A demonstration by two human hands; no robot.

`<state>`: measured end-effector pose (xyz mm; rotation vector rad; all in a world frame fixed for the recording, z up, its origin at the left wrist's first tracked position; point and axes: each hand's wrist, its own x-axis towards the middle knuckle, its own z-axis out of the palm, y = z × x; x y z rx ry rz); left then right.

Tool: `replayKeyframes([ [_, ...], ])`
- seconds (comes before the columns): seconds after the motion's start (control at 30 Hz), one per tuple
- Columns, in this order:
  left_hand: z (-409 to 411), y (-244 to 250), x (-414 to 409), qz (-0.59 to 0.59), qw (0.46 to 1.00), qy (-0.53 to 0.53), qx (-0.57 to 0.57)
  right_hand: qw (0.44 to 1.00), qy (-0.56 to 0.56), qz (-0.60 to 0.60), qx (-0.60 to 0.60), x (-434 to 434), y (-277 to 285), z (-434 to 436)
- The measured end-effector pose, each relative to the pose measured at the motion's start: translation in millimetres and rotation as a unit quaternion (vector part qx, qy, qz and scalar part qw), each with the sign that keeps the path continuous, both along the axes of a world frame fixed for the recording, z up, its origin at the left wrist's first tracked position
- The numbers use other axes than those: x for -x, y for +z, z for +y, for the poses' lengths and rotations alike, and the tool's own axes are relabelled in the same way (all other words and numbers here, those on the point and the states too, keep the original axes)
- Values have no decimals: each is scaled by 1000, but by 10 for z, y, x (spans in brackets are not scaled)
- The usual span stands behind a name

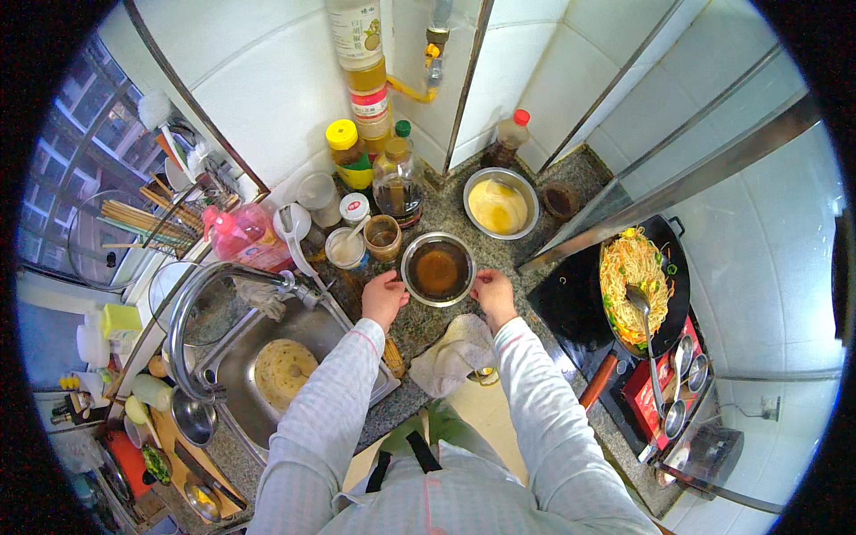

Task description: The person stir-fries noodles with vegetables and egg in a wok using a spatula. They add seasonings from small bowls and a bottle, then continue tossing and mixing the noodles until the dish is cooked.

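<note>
A round steel bowl of dark brown liquid (438,269) stands on the speckled stone counter, between my two hands. My left hand (386,298) has its fingertips at the bowl's left rim, and my right hand (493,294) has its fingertips at the right rim. Both seem to grip it by the edge. A crumpled pale cloth (451,354) lies at the counter's front edge, near my right wrist. Behind the bowl is a second steel bowl with a pale yellow mixture (498,200). Left of my bowl stands an open jar with brown contents (382,238).
On the right, a black wok (681,294) holds noodles with vegetables (635,287) and a metal ladle (645,321). A glass partition stands beside it. At left are a steel sink (321,334) with a curved faucet (179,334), bottles, and a cutting board (190,461) with a knife.
</note>
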<state>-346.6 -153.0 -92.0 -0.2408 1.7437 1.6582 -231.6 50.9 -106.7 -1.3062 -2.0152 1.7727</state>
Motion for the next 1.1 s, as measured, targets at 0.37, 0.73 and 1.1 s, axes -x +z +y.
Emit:
replayKeyframes([
  [0.37,41,259,-161,332,923,-149,123,970,-85,45,-223,-479,196,-671],
  [0.73,-736,39,-1262,395,873,-60,281,892,152,-114,-411,-1113,-34,-1506],
  [1.1,-906,-114,-1133,180,959,129,176,859,314,56,-401,306,-11,-1364],
])
